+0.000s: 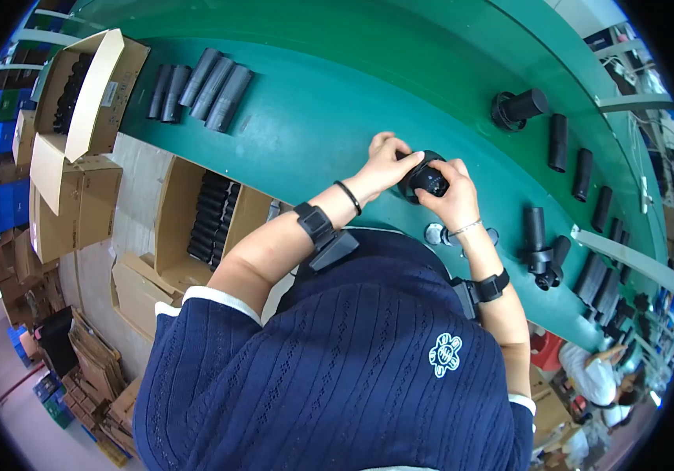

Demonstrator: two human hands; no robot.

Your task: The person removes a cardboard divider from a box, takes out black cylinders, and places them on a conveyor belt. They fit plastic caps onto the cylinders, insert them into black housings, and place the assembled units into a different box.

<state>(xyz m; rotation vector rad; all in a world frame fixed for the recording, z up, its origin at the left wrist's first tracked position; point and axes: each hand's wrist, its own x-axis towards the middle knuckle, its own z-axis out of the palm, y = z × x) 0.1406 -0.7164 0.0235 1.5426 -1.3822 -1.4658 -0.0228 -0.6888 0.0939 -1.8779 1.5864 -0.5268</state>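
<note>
My left hand (385,165) and right hand (458,196) are clamped on a glossy black round part (432,181); small silvery discs (433,233) lie near my right hand.

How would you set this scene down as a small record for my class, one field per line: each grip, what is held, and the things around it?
Left grip: on the black round part, from its left
Right grip: on the same part, from its right
Surface: green worktable
Left side: dark cylinders lying in a group; open carton beyond them
Near right wrist: small round discs
Right side: more black cylindrical parts
</note>
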